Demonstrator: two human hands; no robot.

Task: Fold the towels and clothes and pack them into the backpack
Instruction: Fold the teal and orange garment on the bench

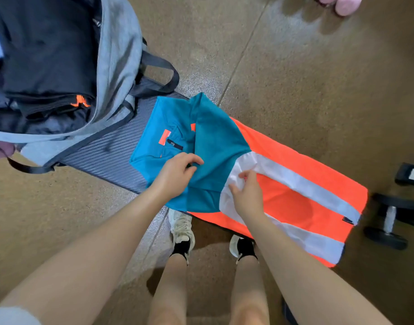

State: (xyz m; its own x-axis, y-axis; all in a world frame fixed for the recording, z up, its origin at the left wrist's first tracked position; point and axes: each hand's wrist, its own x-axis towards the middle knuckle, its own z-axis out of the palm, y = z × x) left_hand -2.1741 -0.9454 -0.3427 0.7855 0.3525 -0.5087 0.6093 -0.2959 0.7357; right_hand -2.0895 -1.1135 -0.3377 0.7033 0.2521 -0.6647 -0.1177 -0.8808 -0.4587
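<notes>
A teal, white and orange shirt (pixel 283 174) lies spread on a dark ribbed bench (pixel 112 151), its collar toward the backpack. My left hand (pixel 178 172) pinches the teal fabric near the shirt's middle. My right hand (pixel 246 193) grips the white band beside it, bunching the cloth. The grey backpack (pixel 117 73) stands open at the upper left on the bench end, with dark folded clothes (pixel 46 57) and an orange detail inside.
A black dumbbell (pixel 389 219) lies on the brown floor right of the shirt, with another dark object (pixel 410 174) above it. Pink slippers (pixel 342 5) show at the top right. My feet in white shoes (pixel 182 228) stand just below the bench.
</notes>
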